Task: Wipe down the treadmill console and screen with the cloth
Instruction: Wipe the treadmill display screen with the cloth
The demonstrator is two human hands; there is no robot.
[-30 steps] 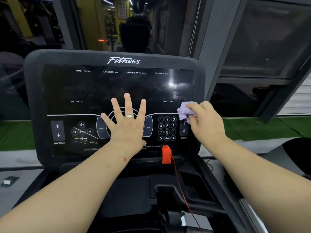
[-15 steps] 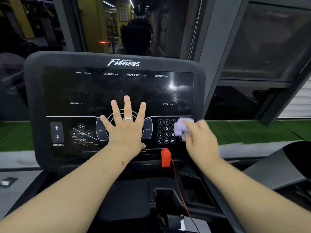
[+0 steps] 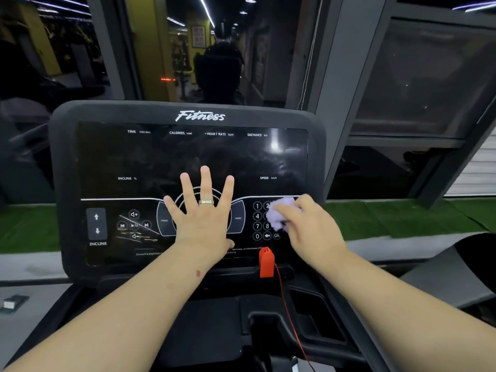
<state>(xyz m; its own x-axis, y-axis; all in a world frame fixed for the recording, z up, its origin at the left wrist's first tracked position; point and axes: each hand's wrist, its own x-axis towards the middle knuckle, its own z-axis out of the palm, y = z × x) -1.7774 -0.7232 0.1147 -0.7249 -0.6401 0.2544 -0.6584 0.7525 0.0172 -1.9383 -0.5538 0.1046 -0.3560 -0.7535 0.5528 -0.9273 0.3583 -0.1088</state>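
Since a moment ago the right hand has slid its bunched lilac cloth leftward onto the number keypad, fingers pinched around it. Left hand stays flat, fingers spread, holding nothing, on the console below the dark screen.

- Dark glass wall ahead, reflecting a yellow-walled interior and ceiling light strips.
- Grey pillar right of centre; tinted window panels in grey frames.
- Green artificial turf strip along the base, grey floor in front.
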